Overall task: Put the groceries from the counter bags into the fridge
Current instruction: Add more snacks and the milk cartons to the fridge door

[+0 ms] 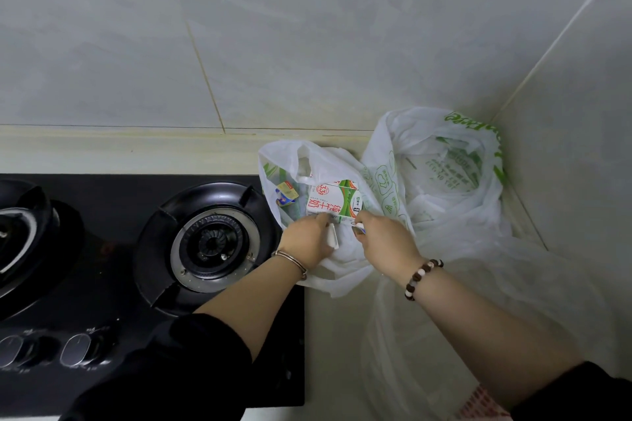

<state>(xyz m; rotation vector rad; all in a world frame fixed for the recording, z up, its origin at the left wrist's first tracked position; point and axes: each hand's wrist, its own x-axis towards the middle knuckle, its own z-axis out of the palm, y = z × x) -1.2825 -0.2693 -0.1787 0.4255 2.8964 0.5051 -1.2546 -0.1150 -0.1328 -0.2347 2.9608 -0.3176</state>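
A white and green milk carton (333, 200) with red characters stands in an open white plastic bag (304, 161) on the counter, right of the stove. My left hand (309, 239) grips the bag's near edge and a handle loop just below the carton. My right hand (384, 239) pinches the bag's rim at the carton's lower right corner. A small yellow and blue packet (285, 193) lies inside the same bag, left of the carton. A second, larger white bag (444, 164) with green print sits in the wall corner behind.
A black gas stove (208, 243) with two burners and two knobs (78, 349) fills the left. A clear plastic bag (444, 335) lies on the counter under my right forearm. Tiled walls close the back and the right side.
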